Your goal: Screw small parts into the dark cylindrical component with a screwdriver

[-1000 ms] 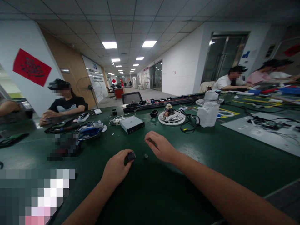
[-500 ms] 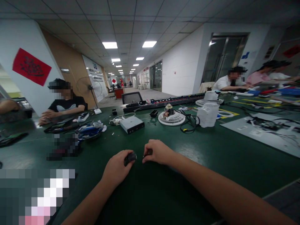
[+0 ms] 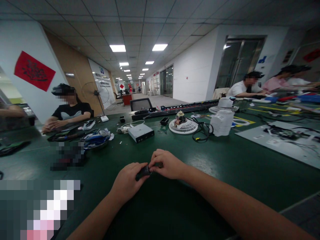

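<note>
My left hand [image 3: 127, 179] is closed around a short dark cylinder [image 3: 142, 173], which lies tilted between thumb and fingers with its end pointing right. Against that end are the fingertips of my right hand [image 3: 168, 164], pinched together. A small dark patch [image 3: 160, 164] shows inside the curl of the right fingers; what it is, and what the fingertips hold, is too small to make out. Both hands are just above the green table [image 3: 180, 203].
Beyond my hands lie a silver disc drive [image 3: 140, 132], a small black tray [image 3: 164, 120], a white fan grille with its motor [image 3: 183, 125] and a white plastic housing [image 3: 221, 122]. A grey panel with wiring [image 3: 282, 146] is at right. Co-workers sit left and far right.
My left hand has moved slightly right with the cylinder, and my right hand slightly left. The gap between them has closed; the right fingertips now meet the cylinder's end.
</note>
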The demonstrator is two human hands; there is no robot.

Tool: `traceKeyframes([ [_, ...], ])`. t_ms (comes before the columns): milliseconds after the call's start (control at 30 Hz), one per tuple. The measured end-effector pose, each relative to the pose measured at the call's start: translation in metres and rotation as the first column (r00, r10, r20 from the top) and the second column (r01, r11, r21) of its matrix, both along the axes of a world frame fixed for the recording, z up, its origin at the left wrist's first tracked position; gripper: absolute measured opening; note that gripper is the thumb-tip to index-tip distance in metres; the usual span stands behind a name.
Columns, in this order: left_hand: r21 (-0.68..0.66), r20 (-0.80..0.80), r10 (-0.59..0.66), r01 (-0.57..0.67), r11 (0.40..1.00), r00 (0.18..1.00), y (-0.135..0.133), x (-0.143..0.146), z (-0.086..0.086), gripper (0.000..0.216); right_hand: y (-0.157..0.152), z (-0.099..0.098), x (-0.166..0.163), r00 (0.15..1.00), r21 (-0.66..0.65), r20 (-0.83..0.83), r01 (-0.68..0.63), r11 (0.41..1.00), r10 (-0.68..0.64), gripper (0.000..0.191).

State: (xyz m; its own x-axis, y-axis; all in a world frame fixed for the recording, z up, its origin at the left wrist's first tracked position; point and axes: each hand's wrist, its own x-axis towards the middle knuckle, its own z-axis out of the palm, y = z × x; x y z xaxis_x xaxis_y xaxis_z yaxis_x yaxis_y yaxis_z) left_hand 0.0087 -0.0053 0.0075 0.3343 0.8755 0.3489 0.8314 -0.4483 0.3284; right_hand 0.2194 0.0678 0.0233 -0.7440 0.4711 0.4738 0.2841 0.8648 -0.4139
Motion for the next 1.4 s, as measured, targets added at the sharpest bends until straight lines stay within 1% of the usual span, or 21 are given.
traceKeyframes([
  [100,-0.002,-0.023,-0.009,0.009,1.000,1.000,0.000,0.001,0.001,0.034,-0.002,0.004,0.000,0.999,-0.042,0.025,0.035,0.999,-0.034,0.006],
  [200,0.004,-0.022,-0.044,0.044,0.999,0.999,-0.001,-0.001,0.001,0.034,-0.003,0.007,-0.001,0.993,-0.070,0.018,0.117,0.991,-0.116,0.004],
  [300,0.017,-0.021,-0.087,0.088,0.996,0.996,-0.002,-0.003,0.001,0.034,-0.003,0.010,0.000,0.984,-0.091,-0.013,0.178,0.980,-0.180,0.016],
  [367,0.017,-0.023,-0.105,0.105,0.994,0.994,-0.003,-0.004,0.001,0.034,-0.003,0.010,0.001,0.985,-0.103,-0.019,0.170,0.980,-0.173,0.020],
  [467,0.006,-0.020,-0.134,0.134,0.991,0.991,-0.003,-0.005,0.001,0.035,-0.003,0.008,0.001,0.991,-0.096,-0.007,0.131,0.987,-0.132,0.019],
  [600,-0.014,0.000,-0.158,0.158,0.987,0.987,-0.003,-0.005,-0.001,0.037,-0.004,0.006,0.000,0.994,-0.049,-0.006,0.107,0.993,-0.107,0.019],
  [700,0.019,0.034,-0.148,0.147,0.989,0.988,-0.002,-0.004,-0.003,0.039,-0.006,0.007,0.000,0.992,-0.017,-0.035,0.117,0.993,-0.118,0.019],
  [733,0.032,0.049,-0.131,0.130,0.991,0.990,-0.002,-0.003,-0.003,0.040,-0.006,0.008,0.000,0.991,-0.046,-0.051,0.118,0.992,-0.121,0.017],
  [800,0.041,0.076,-0.110,0.108,0.993,0.991,-0.002,-0.001,-0.004,0.039,-0.006,0.010,0.001,0.991,-0.185,-0.081,0.091,0.979,-0.108,0.013],
  [833,0.046,0.084,-0.106,0.102,0.994,0.991,-0.002,0.000,-0.003,0.039,-0.005,0.011,0.002,0.992,-0.276,-0.091,0.061,0.959,-0.090,0.013],
  [900,0.049,0.090,-0.106,0.102,0.994,0.990,-0.002,0.001,-0.003,0.038,-0.003,0.011,0.004,0.994,-0.438,-0.106,-0.029,0.898,-0.020,0.017],
  [967,0.045,0.092,-0.102,0.098,0.994,0.990,-0.002,0.001,-0.002,0.037,0.000,0.010,0.005,0.991,-0.522,-0.128,-0.103,0.847,0.041,0.023],
  [1000,0.041,0.092,-0.098,0.094,0.995,0.991,-0.002,0.000,-0.001,0.037,0.000,0.009,0.005,0.990,-0.532,-0.136,-0.113,0.839,0.047,0.026],
  [1100,0.035,0.077,-0.095,0.092,0.995,0.993,-0.002,-0.002,0.001,0.037,-0.002,0.007,0.003,0.991,-0.493,-0.130,-0.063,0.868,-0.002,0.023],
  [1233,0.025,0.018,-0.137,0.136,0.990,0.990,-0.003,-0.003,0.002,0.037,-0.010,0.007,-0.002,0.995,-0.475,-0.084,0.000,0.880,-0.045,0.017],
  [1267,0.019,0.007,-0.150,0.149,0.989,0.989,-0.004,-0.003,0.002,0.038,-0.011,0.008,-0.002,0.996,-0.438,-0.055,0.033,0.898,-0.063,0.018],
  [1333,0.004,-0.007,-0.169,0.169,0.986,0.986,-0.004,-0.003,0.001,0.040,-0.012,0.011,-0.002,0.993,-0.303,0.009,0.112,0.946,-0.115,0.021],
  [1400,-0.002,-0.017,-0.177,0.177,0.984,0.984,-0.004,-0.002,0.001,0.041,-0.011,0.013,0.000,0.986,-0.175,0.048,0.164,0.971,-0.158,0.024],
])
